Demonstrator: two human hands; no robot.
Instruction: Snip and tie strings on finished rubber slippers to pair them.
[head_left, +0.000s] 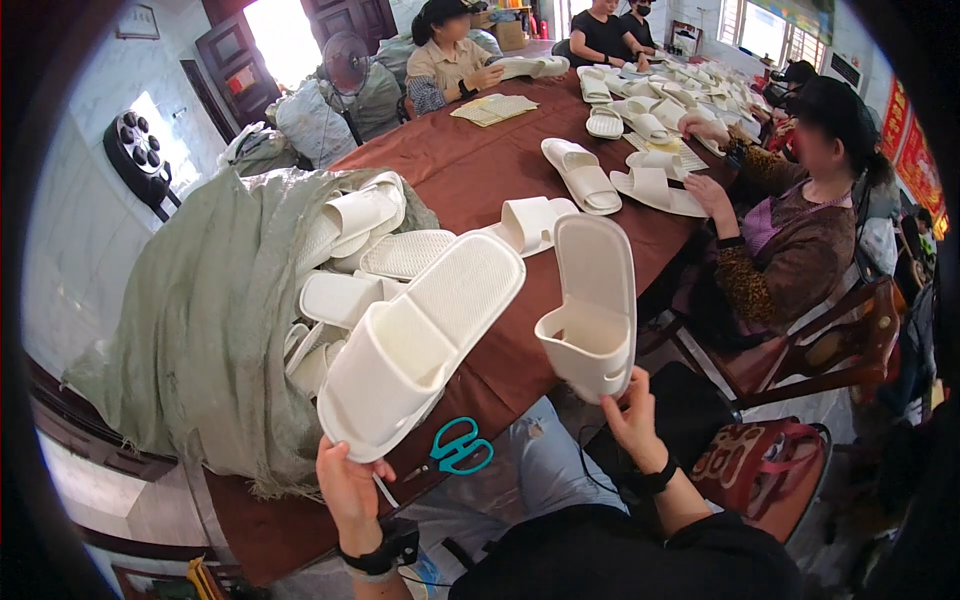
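Fingers of the left hand (350, 490) are drawn in around the toe end of a cream-white, backless moulded slipper (392, 345), which tilts up toward the right. The right hand (635, 422) has its fingers narrowed on the toe of a matching cream-white slipper (600, 270), held nearly upright, heel end highest. Gripping both by the toe probably keeps straps and footbeds uncovered and facing the person. A grey-green woven sack (210, 310) full of similar slippers gapes just beside the left one, presumably placed for easy reach; teal-handled scissors (463, 447) lie near the left hand at the edge.

Reddish-brown cloth covers the long tabletop (440, 165), its far end heaped with a pile of pale slippers (690, 95). A co-worker in a brown fuzzy top (800, 245) sits on the right, another in a tan shirt (440, 65) farther off. Behind stand a dark upright fan (346, 62) and pale marbled walls (70, 200).
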